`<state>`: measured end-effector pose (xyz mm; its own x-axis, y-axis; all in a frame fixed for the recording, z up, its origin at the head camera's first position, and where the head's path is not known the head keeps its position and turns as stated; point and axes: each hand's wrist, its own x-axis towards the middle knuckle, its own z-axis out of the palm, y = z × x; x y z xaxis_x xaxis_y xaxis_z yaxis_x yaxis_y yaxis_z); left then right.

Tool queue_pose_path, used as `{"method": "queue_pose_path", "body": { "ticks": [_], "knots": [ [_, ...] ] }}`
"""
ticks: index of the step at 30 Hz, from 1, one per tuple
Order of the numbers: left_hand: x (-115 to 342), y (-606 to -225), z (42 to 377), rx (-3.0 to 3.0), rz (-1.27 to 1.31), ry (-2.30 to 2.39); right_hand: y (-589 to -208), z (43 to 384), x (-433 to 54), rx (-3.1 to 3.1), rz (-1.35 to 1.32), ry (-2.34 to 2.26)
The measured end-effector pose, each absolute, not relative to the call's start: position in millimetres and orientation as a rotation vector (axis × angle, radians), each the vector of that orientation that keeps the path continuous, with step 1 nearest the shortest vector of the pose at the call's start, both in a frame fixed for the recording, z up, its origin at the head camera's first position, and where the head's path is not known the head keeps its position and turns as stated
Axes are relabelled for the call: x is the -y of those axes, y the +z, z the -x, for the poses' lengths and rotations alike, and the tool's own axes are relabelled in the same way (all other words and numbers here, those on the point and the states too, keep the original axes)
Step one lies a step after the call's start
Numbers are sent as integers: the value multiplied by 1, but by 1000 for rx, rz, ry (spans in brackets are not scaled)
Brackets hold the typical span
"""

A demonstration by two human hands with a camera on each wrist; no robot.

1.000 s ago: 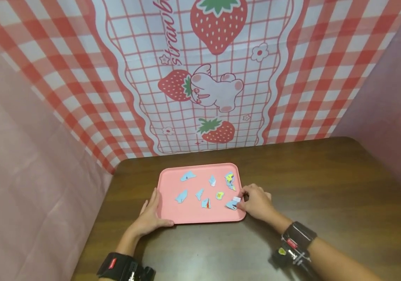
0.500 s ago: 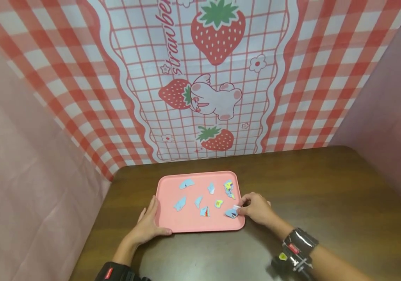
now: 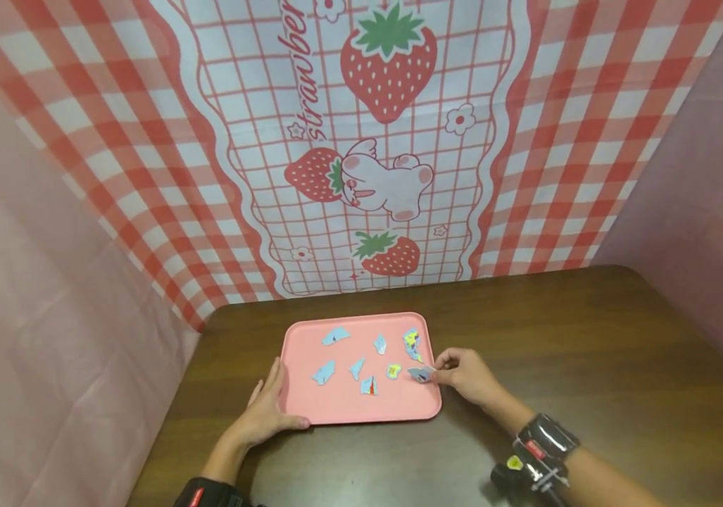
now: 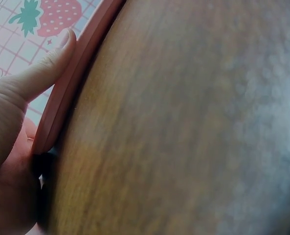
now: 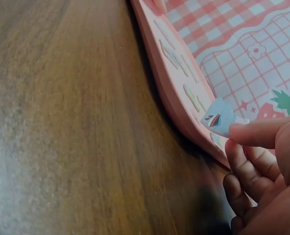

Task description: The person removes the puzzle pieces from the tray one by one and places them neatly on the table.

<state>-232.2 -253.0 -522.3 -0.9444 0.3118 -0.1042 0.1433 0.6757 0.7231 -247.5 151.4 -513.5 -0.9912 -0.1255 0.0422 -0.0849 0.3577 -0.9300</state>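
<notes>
Fingertips of the right hand (image 3: pixel 462 374) pinched one torn blue paper scrap (image 3: pixel 421 374) by its edge, thumb against forefinger, the remaining fingers curled beneath. We noted in the right wrist view that the scrap (image 5: pixel 218 118) stood lifted clear of the pink tray (image 5: pixel 171 93), just above its near right rim. Half a second before, the same scrap had lain flat on the tray floor near the right front corner under those fingertips; a second before, likewise. We judged the change to be a completed pick: the piece had left the surface and was carried by the hand alone.

The left hand (image 3: pixel 264 412) lay against the tray's left front corner, fingers straight along the rim and thumb stretched along the front edge, as it had in both earlier pictures; it pressed rather than gripped. The left wrist view confirmed a thumb (image 4: pixel 39 73) flat on the tray rim (image 4: pixel 76 73).

Six or so further scraps (image 3: pixel 361 355) were spread well apart over the tray floor, one multicoloured cluster (image 3: pixel 412 343) lying near the far right edge.

The tray (image 3: pixel 342 408) rested on a dark brown wooden table (image 3: pixel 589 352). Behind it hung a red-and-white checked cloth backdrop (image 3: pixel 361 141) printed with strawberries and a white rabbit; plain pink sheeting (image 3: pixel 38 317) closed both sides.
</notes>
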Motion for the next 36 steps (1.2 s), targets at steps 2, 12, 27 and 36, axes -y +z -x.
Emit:
{"method": "queue_pose_path", "body": {
  "ticks": [2,12,27,36],
  "knots": [
    [253,-522,232,-2666,-358,1133,-513,249,-152,-2540,176,-1770],
    [253,-524,237,-2685,-414,1117,-503,264,-166,-2405,65,-1908],
    [254,-528,241,-2652,-390,1084,-498,290,-171,-2403,24,-1946],
    [252,-529,247,-2684,-406,1078,-496,308,-174,-2390,20,-2009]
  ]
}}
